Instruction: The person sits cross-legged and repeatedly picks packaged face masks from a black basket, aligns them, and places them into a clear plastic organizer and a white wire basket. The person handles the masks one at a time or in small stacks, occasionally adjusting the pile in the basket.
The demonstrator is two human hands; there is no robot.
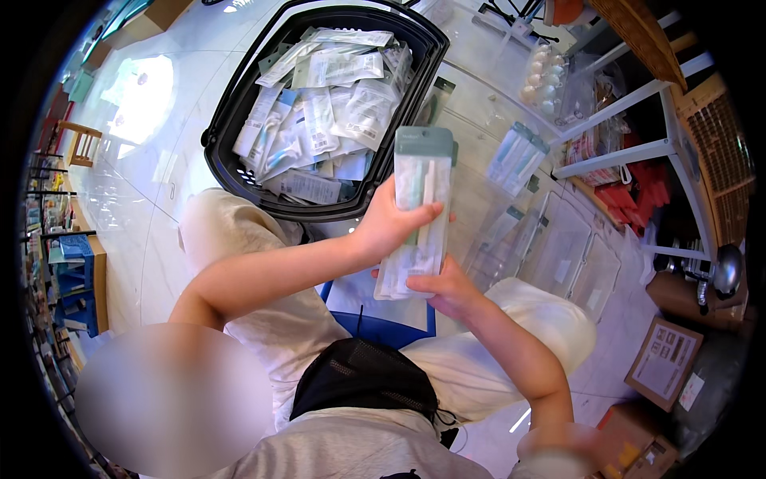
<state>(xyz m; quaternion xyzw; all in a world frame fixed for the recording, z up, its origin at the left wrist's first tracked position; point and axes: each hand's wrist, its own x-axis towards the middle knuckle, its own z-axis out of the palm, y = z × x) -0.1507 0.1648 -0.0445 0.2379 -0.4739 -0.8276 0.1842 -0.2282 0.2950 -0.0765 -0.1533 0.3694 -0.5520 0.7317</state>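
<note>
Both of my hands grip a stack of long, clear-fronted packets (423,179) with grey-green header tops, upright in front of me. Slim white and pale green items show through the plastic; what they are I cannot tell for sure. My left hand (395,218) holds the stack around its middle, thumb across the front. Lower down, my right hand (446,287) pinches the bottom end. Just beyond, to the left, a black plastic basket (218,158) stands on the floor, heaped with similar loose packets (338,69) lying in many directions.
More packets (517,157) lie on the right, near a clear plastic box (559,257). A white-framed rack (616,161) holds red packages (637,194). Cardboard boxes (664,362) stand at the lower right. Beneath my hands is a blue object (383,326). Stocked shelves (51,239) line the left.
</note>
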